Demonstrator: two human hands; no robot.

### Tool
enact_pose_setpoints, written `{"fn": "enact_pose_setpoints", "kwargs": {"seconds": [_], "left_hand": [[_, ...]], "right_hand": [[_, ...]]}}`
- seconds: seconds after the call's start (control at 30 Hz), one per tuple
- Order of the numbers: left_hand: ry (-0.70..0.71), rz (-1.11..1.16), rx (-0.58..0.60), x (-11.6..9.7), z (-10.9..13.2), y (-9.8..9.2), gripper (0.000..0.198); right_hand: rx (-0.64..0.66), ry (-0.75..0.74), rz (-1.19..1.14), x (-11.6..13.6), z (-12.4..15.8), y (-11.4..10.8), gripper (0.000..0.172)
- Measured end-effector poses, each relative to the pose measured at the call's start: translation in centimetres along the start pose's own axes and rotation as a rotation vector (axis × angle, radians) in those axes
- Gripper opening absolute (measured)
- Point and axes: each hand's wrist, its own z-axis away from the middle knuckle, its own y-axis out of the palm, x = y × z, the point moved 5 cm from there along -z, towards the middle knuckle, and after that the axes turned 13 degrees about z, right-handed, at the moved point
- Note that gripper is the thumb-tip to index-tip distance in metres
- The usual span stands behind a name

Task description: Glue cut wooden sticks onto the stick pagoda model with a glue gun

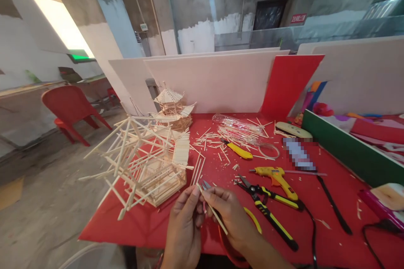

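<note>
My left hand [184, 222] is closed, its thumb and fingers pinching the end of a thin wooden stick [217, 218]. The stick slants down to the right, across the fingers of my right hand [232, 214]. That hand is closed too, around what look like pliers [205, 185]; their grey metal tips show past the fingertips, and yellow and orange handle parts show beside the palm. Just ahead and left stands an open frame model of wooden sticks [158, 180], with a slatted roof panel. Behind it rises a tiered wooden pagoda model [172, 107].
Right of my hands lie yellow-black cutters [268, 206], a yellow glue gun [277, 178] with a cord, and a yellow utility knife [240, 150]. Loose sticks [233, 134] and a plastic bag lie farther back. White boards [214, 80] and a green panel [341, 147] edge the red table [110, 227].
</note>
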Motion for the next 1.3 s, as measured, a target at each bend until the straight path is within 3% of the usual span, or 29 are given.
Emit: {"fn": "enact_pose_setpoints", "kwargs": {"seconds": [0.13, 0.33, 0.43, 0.53, 0.63, 0.73, 0.83, 1.0, 1.1, 1.2, 1.3], "left_hand": [[-0.046, 0.026, -0.067, 1.1, 0.1, 0.2, 0.042], [-0.093, 0.051, -0.019, 2.4, -0.3, 0.8, 0.037], [-0.085, 0.051, -0.028, 2.1, -0.4, 0.6, 0.037], [-0.076, 0.042, -0.042, 1.6, -0.6, 0.3, 0.039], [-0.096, 0.018, -0.032, 1.6, -0.7, -0.1, 0.04], [-0.103, 0.001, -0.035, 1.6, -0.9, -0.5, 0.042], [-0.105, 0.001, -0.046, 1.4, -1.0, -1.1, 0.045], [-0.118, 0.017, -0.013, 0.7, -0.9, -1.7, 0.042], [-0.132, -0.004, -0.003, 0.6, -0.8, -1.9, 0.043], [-0.145, -0.024, 0.007, 0.8, -0.8, -1.7, 0.043], [-0.174, -0.043, 0.012, 1.2, -0.8, -1.4, 0.042]], "right_hand": [[-0.065, -0.032, 0.047, 0.4, 0.7, -1.4, 0.04], [-0.089, -0.08, 0.292, 0.4, 1.4, -2.9, 0.044], [-0.149, -0.246, 0.676, 0.3, 2.6, -4.2, 0.038], [-0.27, -0.376, 1.28, -0.9, 4.2, -5.7, 0.029], [-0.275, -0.356, 1.653, -3.0, 5.0, -6.7, 0.045], [-0.228, -0.256, 1.827, -3.9, 4.8, -6.8, 0.063], [-0.173, -0.143, 1.909, -3.5, 4.4, -6.6, 0.073], [-0.134, -0.125, 1.824, -2.6, 4.1, -7.7, 0.076], [-0.158, -0.175, 1.696, -2.9, 4.3, -9.2, 0.07], [-0.252, -0.281, 1.582, -2.4, 4.9, -10.0, 0.084], [-0.286, -0.352, 1.534, -1.2, 5.2, -9.4, 0.069]]}}
